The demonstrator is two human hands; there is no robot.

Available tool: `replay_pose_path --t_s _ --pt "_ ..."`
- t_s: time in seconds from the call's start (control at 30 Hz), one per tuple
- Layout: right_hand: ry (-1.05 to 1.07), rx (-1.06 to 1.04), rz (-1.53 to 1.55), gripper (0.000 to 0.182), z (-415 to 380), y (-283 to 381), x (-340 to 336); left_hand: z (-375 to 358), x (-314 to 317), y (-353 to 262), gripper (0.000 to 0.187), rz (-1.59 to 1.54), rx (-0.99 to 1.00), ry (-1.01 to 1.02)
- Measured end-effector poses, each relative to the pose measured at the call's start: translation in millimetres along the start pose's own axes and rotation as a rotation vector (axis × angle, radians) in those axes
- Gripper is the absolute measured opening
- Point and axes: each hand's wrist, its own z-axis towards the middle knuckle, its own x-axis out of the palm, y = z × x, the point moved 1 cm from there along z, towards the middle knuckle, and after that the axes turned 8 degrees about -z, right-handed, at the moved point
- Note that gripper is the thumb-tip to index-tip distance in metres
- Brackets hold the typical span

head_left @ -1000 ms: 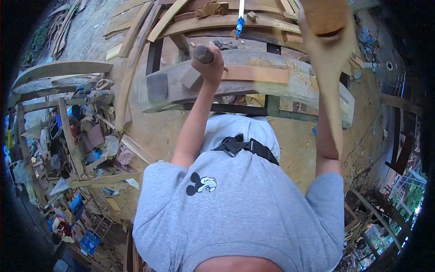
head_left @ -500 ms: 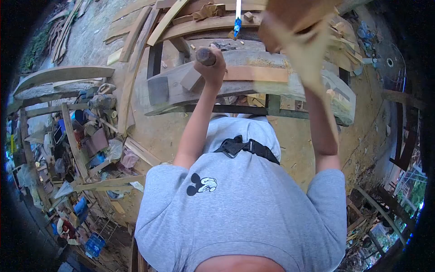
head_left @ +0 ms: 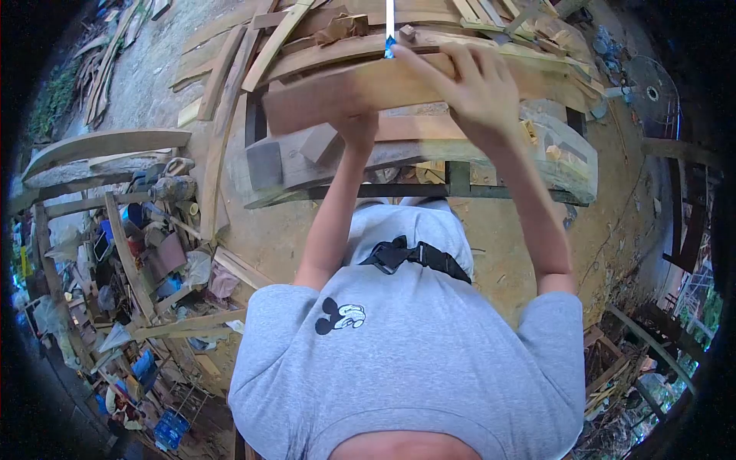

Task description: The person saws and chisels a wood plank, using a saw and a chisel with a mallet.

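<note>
A thick wooden board [head_left: 330, 93], blurred by motion, lies across my view above the bench. My right hand [head_left: 479, 88] grips the board near its middle, its fingers over the far edge and one stretched along the wood. The board's left end covers most of my left hand [head_left: 356, 132], whose closed lower part shows below it. The round-ended handle seen in that hand earlier is hidden now. Under both hands, a flat reddish-brown wood piece [head_left: 418, 128] rests on the weathered timber bench [head_left: 399, 156], beside a small squared block [head_left: 320, 143].
Long planks [head_left: 268, 50] and offcuts lie beyond the bench. A standing fan [head_left: 652, 93] is at the right. Left are a curved timber [head_left: 107, 138] and a cluttered rack [head_left: 126, 245] with bags and tools. Wood chips [head_left: 563, 153] sit on the bench's right end.
My right hand has brought the wooden board from the upper right down and left, over my left hand. The round handle end in my left hand has gone out of sight behind it.
</note>
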Motion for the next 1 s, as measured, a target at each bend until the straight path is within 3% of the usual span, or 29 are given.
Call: replay_pose_path --t_s 0.03,0.07,0.13,0.17,0.2,0.27,0.3,0.33,0.37,0.4,0.47,0.53,0.57,0.67,0.7,0.73,0.8,0.83,0.87,0.93,0.97,1.0 --pt "-0.008 0.031 -0.051 0.063 -1 -5 -6 12 -8 1 0.012 0.663 0.555 0.121" --pt "-0.005 0.027 -0.05 0.063 1 -10 -11 8 -12 10 0.012 0.665 0.55 0.118" --pt "-0.003 0.539 0.086 0.057 15 -20 -26 3 -22 24 0.011 0.11 -0.312 0.014" --pt "-0.318 0.542 0.465 0.05 18 -33 -19 2 -19 15 0.012 0.192 -0.191 0.053" --pt "-0.318 0.54 0.464 0.05 18 -29 -17 1 -17 16 0.012 0.19 -0.191 0.052" --pt "-0.304 0.881 0.97 0.045 13 -14 -4 1 -14 18 0.013 0.185 -0.026 0.133" --pt "-0.301 0.828 0.942 0.045 7 -2 0 3 -10 15 0.013 0.182 -0.023 0.13" --pt "-0.303 0.823 0.941 0.045 1 -4 7 7 -4 7 0.014 0.223 0.128 0.132" --pt "-0.191 0.422 0.462 0.045 -4 -9 14 10 0 1 0.015 0.265 0.278 0.132" --pt "-0.071 0.025 -0.016 0.046 -7 -10 18 8 -3 6 0.015 0.262 0.277 0.132" --pt "0.018 0.121 -0.059 0.046 5 -19 7 3 -17 22 0.014 0.153 -0.169 0.099" --pt "-0.312 0.662 0.676 0.048 19 -26 -4 4 -17 19 0.016 0.167 -0.196 0.059" --pt "-0.296 0.945 0.904 0.044 22 -25 -4 3 -18 20 0.016 0.18 -0.213 0.046" --pt "-0.388 0.964 1.09 0.05 17 -2 4 5 -9 8 0.017 0.194 -0.15 0.063" --pt "-0.284 0.78 0.899 0.057 1 -4 17 8 -5 4 0.018 0.197 -0.068 0.092" --pt "-0.286 0.776 0.901 0.057 -4 -14 18 9 -6 5 0.018 0.196 -0.064 0.089" --pt "0.161 0.063 -0.035 0.052 -7 -21 15 6 -11 11 0.017 0.176 -0.072 0.059" --pt "0.17 0.246 0.009 0.058 -3 -27 11 4 -13 13 0.017 0.173 -0.073 0.064" --pt "0.167 0.246 0.006 0.058 2 -32 8 4 -15 16 0.016 0.205 -0.088 0.076" --pt "-0.378 0.557 0.373 0.053 10 -45 4 6 -15 16 0.016 0.237 -0.093 0.085" --pt "-0.518 0.742 0.596 0.052 15 -42 9 5 -12 16 0.016 0.228 -0.093 0.076" --pt "-0.528 0.737 0.591 0.052 18 -30 4 5 -9 13 0.016 0.216 -0.093 0.067"
